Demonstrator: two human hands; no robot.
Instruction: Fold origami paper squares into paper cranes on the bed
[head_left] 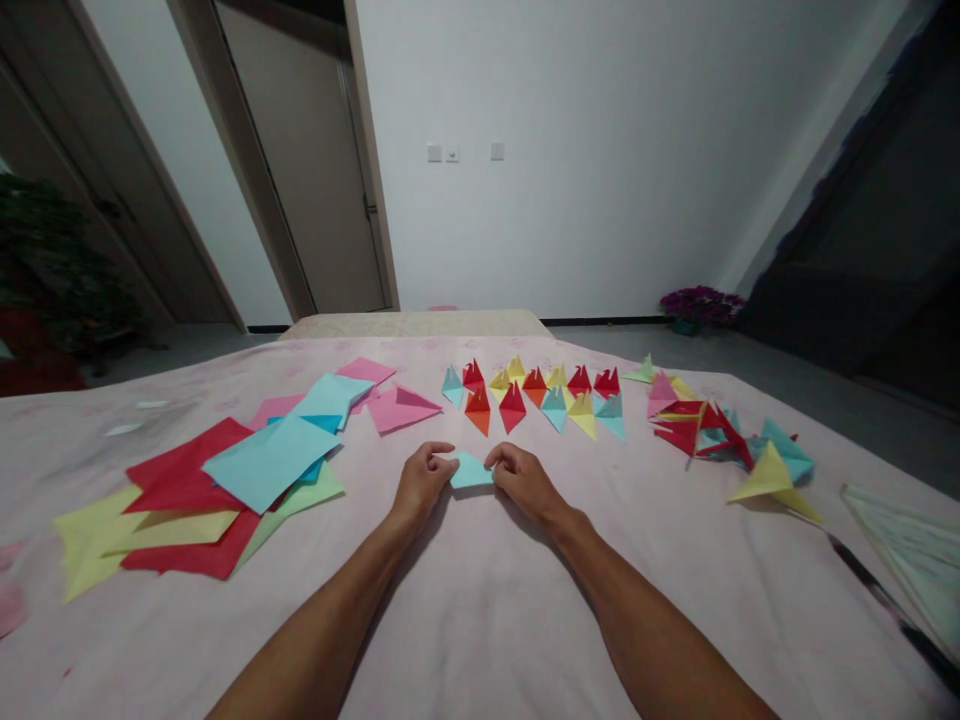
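Note:
A small light-blue folded paper (472, 472) lies between my two hands near the middle of the table. My left hand (424, 478) pinches its left edge between thumb and bent fingers. At the paper's right edge, my right hand (526, 482) pinches it the same way. Just beyond the hands stand several folded paper cranes in rows, among them a red crane (512, 408), an orange crane (478, 408) and a yellow crane (583, 414). A pink sheet with a fold (402, 408) rests to the left of the cranes.
On the left lies an overlapping pile of coloured paper, with a light-blue sheet (266, 462) on top. To the right is a heap of folded pieces, including a yellow one (772, 484). A dark pen (862, 570) and a notebook (911, 550) lie at the right edge of the pink tablecloth (480, 630).

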